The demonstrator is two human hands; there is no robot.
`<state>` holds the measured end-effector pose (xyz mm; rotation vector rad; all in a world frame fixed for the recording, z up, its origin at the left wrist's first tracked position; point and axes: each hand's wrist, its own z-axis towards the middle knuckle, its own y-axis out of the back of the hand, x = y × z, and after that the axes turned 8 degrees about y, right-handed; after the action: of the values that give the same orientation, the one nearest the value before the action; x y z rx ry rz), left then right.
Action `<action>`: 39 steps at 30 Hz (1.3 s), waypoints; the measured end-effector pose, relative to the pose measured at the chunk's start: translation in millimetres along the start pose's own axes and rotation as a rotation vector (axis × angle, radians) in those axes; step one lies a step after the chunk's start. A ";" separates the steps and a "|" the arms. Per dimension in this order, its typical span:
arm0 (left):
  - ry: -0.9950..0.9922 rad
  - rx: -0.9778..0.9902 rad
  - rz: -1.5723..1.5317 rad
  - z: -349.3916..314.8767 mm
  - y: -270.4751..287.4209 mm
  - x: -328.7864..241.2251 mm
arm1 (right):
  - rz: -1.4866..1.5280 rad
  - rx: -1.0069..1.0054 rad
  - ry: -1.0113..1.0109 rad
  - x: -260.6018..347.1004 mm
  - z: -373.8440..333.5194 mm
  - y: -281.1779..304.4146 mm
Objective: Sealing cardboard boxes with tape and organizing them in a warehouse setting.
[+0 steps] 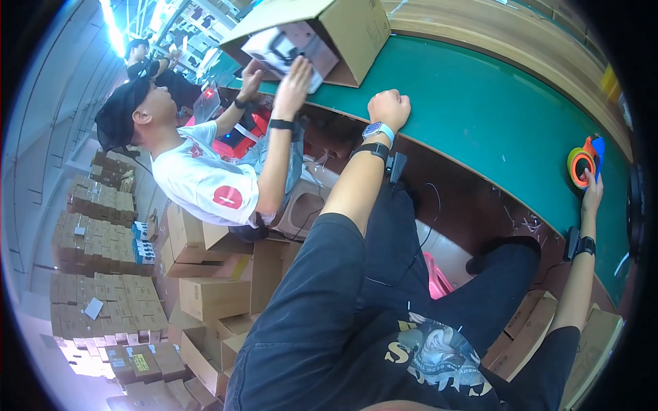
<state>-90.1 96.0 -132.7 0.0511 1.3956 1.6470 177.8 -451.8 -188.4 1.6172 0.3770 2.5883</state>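
My left hand (pixel 389 109) rests as a fist on the near edge of the green tabletop (pixel 473 113), with nothing showing in it. A watch (pixel 378 130) and a black band sit on that wrist. Far to the right, my right hand (pixel 592 194) is closed on a tape dispenser (pixel 580 164), orange with a blue part and a roll of tape in it. The dispenser is over the right end of the tabletop. Part of my right fingers is hidden behind it.
To my left a co-worker (pixel 199 164) holds a white box (pixel 281 51) at the mouth of a large open carton (pixel 356 41). A wooden ledge (pixel 466 44) runs along the far side. Stacked cartons (pixel 110 305) and open boxes (pixel 205 356) stand at left.
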 end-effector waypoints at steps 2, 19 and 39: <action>-0.003 -0.002 0.007 0.6 0.6 2.6 | 0.011 -0.001 -0.003 1.0 -0.2 -2.7; -0.009 -0.039 -0.015 1.2 -2.1 2.9 | -0.017 -0.004 0.012 1.4 -1.3 1.2; 0.020 0.018 0.005 -1.6 2.1 -1.2 | -0.014 -0.012 0.002 -0.4 -1.5 -1.2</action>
<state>-91.6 94.2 -131.0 0.0484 1.4266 1.6439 176.6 -450.9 -189.7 1.6032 0.3700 2.5770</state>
